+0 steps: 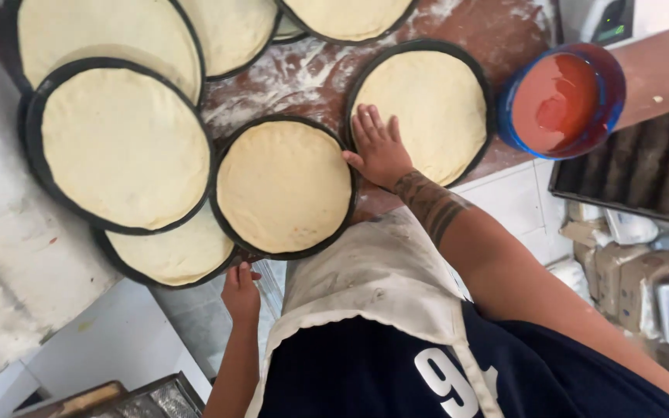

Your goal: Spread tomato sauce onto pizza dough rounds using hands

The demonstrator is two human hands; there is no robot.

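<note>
My right hand lies flat with its fingers spread, on the rim between two round black pans of pale dough: the middle pan and the right pan. My left hand reaches up to the near edge of the counter, just below a lower pan of dough that is partly covered by the others. Its fingertips are tucked out of sight under that edge. A large pan of dough overlaps at the left.
More dough pans crowd the back of the floured brown counter. A blue bowl of red sauce sits at the right edge. A dark baking tray and boxes lie lower right.
</note>
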